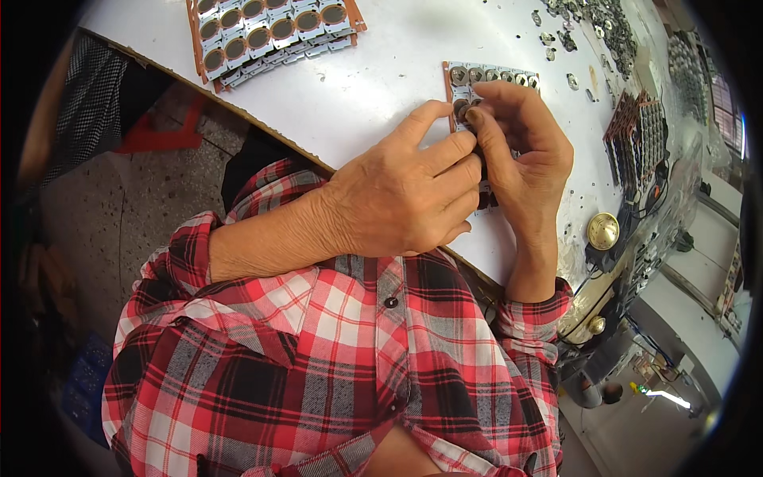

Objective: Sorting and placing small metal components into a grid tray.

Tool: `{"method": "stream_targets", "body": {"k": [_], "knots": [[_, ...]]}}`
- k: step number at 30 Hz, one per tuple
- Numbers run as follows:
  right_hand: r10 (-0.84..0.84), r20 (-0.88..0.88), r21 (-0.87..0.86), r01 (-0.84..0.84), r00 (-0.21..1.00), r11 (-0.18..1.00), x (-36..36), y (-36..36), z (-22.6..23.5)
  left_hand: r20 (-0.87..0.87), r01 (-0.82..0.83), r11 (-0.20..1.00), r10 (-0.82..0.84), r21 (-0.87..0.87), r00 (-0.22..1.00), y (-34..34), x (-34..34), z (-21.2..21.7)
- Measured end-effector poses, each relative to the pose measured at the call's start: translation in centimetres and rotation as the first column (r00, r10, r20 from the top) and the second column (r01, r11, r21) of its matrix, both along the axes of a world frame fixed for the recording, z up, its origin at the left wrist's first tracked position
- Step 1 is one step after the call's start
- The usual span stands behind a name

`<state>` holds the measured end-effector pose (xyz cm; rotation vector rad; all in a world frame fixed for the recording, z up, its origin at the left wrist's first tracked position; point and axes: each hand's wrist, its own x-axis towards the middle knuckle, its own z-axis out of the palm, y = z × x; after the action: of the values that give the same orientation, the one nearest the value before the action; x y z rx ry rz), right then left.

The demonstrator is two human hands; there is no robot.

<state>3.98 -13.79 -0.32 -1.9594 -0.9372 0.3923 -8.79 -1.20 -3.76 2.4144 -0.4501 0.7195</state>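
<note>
A panel [453, 78] with rows of round metal domes lies on the white table under both my hands. Over its left part, my left hand [405, 187] is bent inward, its index fingertip by the panel's left edge and its other fingers curled; its thumb is hidden. My right hand [528, 147] comes in over the panel from the right. Its thumb and index finger are pinched together beside a small dark round piece [461, 106], and I cannot make out what lies between them. Much of the panel is covered by my hands.
On the white table [381, 71], a stack of panels with dark discs [258, 36] sits at the far left. Loose small metal parts [600, 32] are scattered at the far right. Several panels [636, 139] lean at right, near a gold dome [603, 230] and cables.
</note>
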Motion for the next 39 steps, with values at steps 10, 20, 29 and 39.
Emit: {"method": "stream_targets", "body": {"k": [10,20,29,39], "knots": [[-0.009,0.147,-0.006,0.01,0.989,1.0,0.2,-0.2,-0.1,-0.01,0.015,1.0,-0.015,-0.025,1.0,0.0,0.1,0.1],[0.108,-0.14,0.044,-0.102,0.984,0.994,1.8,-0.6,0.4,-0.018,0.027,0.997,-0.029,-0.074,0.999,-0.2,0.3,0.3],[-0.16,0.085,-0.174,0.173,0.983,0.969,6.5,-7.9,4.6,-0.05,-0.009,0.997,0.006,-0.073,0.999,0.4,0.3,1.2],[-0.276,-0.092,-0.327,0.233,0.957,0.916,7.2,-8.3,3.2,-0.063,-0.016,0.996,0.011,-0.091,0.998,0.4,0.4,0.9]]}}
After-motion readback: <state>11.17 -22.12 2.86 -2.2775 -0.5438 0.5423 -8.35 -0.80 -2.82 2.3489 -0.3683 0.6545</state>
